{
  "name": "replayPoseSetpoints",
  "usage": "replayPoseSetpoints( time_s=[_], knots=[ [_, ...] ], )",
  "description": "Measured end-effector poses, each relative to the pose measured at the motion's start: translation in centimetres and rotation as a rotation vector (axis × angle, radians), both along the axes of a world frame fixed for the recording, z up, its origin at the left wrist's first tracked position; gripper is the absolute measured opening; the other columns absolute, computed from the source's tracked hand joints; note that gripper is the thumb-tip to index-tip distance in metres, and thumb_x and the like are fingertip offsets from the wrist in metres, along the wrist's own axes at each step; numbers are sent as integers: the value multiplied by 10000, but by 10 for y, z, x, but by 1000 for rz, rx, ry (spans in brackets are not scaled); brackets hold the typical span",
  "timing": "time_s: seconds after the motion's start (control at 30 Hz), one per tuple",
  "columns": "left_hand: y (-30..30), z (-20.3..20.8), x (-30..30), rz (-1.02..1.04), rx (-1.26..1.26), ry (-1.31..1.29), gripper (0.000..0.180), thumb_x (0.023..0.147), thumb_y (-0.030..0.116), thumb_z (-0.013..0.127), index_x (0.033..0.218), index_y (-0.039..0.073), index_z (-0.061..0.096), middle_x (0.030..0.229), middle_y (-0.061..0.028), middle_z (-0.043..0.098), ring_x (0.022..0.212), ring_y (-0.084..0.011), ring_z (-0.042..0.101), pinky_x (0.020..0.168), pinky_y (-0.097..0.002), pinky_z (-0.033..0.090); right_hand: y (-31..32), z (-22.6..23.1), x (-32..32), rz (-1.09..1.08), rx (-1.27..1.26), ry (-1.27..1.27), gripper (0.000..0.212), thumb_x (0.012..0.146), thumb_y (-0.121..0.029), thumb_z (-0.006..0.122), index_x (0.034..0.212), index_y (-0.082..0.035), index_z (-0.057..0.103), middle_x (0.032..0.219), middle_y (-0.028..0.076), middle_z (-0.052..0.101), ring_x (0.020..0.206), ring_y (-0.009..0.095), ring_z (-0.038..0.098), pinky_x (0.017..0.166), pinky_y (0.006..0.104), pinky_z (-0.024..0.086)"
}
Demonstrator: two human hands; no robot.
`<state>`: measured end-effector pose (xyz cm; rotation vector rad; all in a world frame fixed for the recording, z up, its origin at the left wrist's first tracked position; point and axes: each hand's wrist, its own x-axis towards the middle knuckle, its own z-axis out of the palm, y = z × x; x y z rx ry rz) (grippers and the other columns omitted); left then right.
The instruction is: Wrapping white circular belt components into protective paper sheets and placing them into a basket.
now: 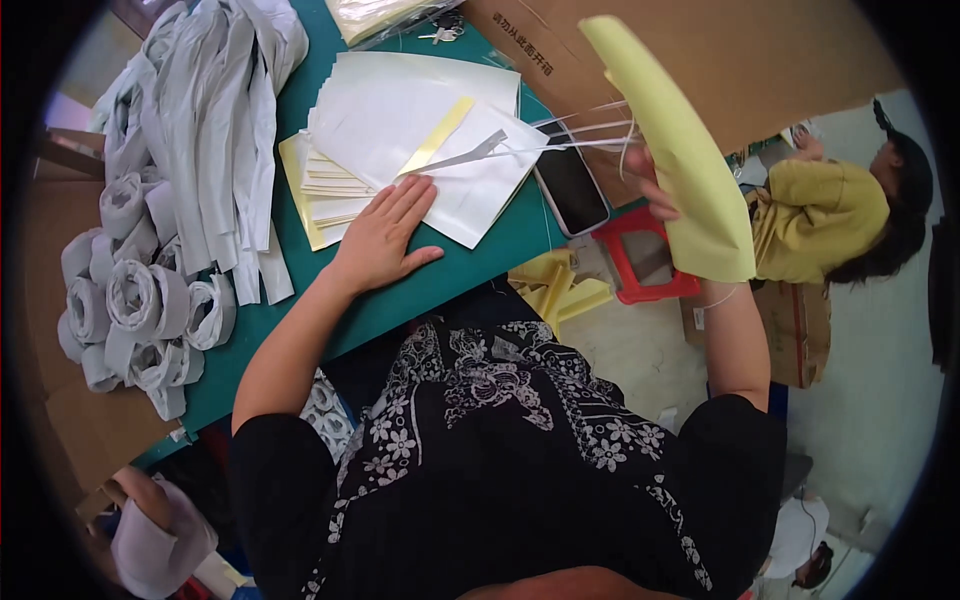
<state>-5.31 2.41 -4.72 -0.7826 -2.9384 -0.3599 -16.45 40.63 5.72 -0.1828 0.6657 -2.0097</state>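
My left hand (385,235) lies flat, fingers stretched out, on the near edge of a stack of white sheets (440,95) with pale yellow edges. A yellow strip (440,135) and a narrow grey strip (470,155) cross the top sheet, close to my fingertips. To the right, my right hand (655,185) is raised off the table with its fingers curled at a curved yellow sheet (680,150), which hides part of the hand. Thin white cords (590,140) stretch from beside that sheet toward the stack; their exact hold is unclear.
Grey fabric strips (215,110) hang over the green table (310,320) at left, above grey rolls (135,290). A phone (572,185) lies at the right edge, near keys (445,30). A red stool (640,255), cardboard (770,60) and a seated person (820,215) are at right.
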Motion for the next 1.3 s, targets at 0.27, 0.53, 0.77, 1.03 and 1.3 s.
replayPoseSetpoints(
  time_s=[0.27,0.53,0.77,1.03,1.3],
  knots=[
    [2,-1,0,-15,16,-2,744,842,518,512,1370,29,322,1421,-131,334,1338,-269,276,1097,-386,229,-100,-4,-8,-559,-112,290,307,896,-295,520,1063,-39,492,1116,99,516,1018,258,523,961,435,382],
    [-1,-1,4,-31,74,-15,757,830,507,545,1375,34,318,1422,-133,332,1334,-279,284,1094,-400,234,-88,40,-60,-385,25,550,306,902,-272,487,1045,-2,478,856,56,440,724,135,427,668,256,370],
    [0,1,2,-39,71,-33,764,816,490,570,1377,36,319,1426,-132,326,1339,-278,275,1096,-394,230,-40,87,-89,-274,-19,591,326,907,-322,502,1066,-38,473,847,41,504,688,156,501,662,294,433],
    [7,6,-2,-48,126,-33,749,774,443,636,1340,25,376,1390,-136,379,1311,-294,321,1072,-399,268,107,92,-10,-589,802,1176,269,896,-242,500,962,17,530,811,43,510,655,166,502,626,278,434],
    [13,9,-10,-50,157,-33,713,717,282,713,1309,11,423,1355,-155,417,1257,-328,374,1029,-409,306,143,-99,152,-506,1794,1115,225,829,-143,542,999,-6,597,1037,132,588,998,237,554,856,290,422]
  ],
)
